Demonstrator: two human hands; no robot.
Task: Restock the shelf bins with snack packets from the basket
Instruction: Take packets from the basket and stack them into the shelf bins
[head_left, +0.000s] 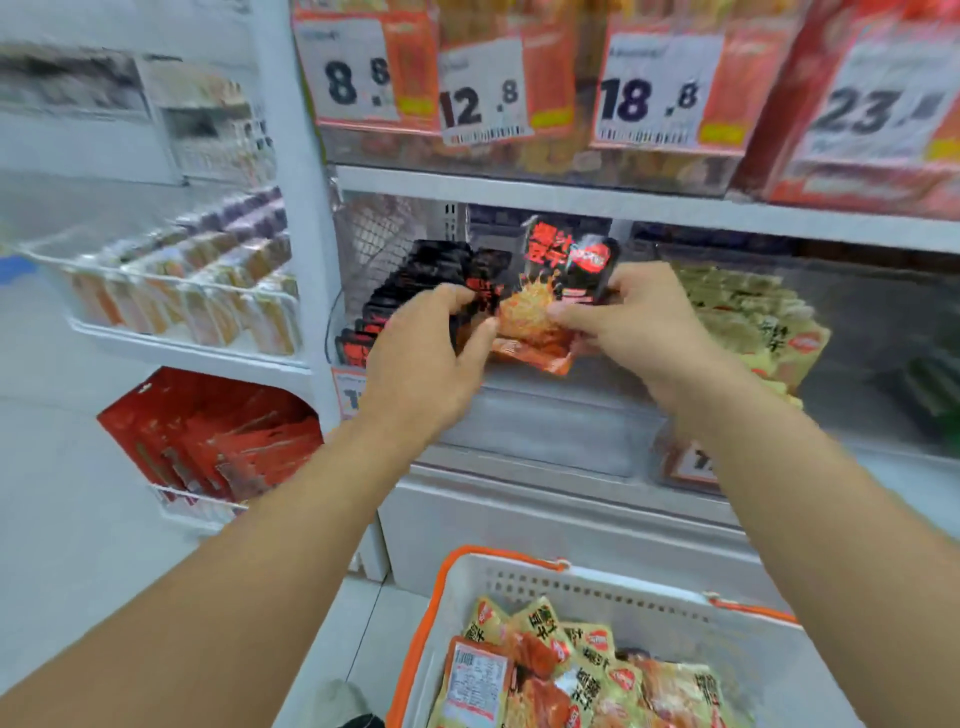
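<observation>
**Head view: both hands on black snack packets at the shelf bin**

Head camera looks down two bare forearms reaching to a clear shelf bin (545, 415) on the middle shelf. The left hand (426, 358) has its fingers curled round the near end of a row of black packets (415, 291) standing on edge in the left part of the bin, thumb towards the middle. The right hand (634, 322) pinches a single black-and-orange packet (550, 296) by its right edge, thumb on the front, fingers behind; the packet stands nearly upright, tilted slightly, just beside the row and touching the left hand's fingertips. Both grips are closed on packets.

To the right in the same shelf level lies a stack of yellow packets (753, 322), just beside the right wrist. Above, the upper shelf carries price tags (649, 98) reading 8.8, 12.8, 18.8 and one starting with 23, in front of orange and red goods that are blurred.

At the bottom stands a white basket (571, 577) with an orange rim, holding yellow and orange snack packets (587, 670) piled loosely, one lying back side up. On the left, a wire end rack (171, 280) holds small packets, with red packs (208, 431) on the tier below.
</observation>
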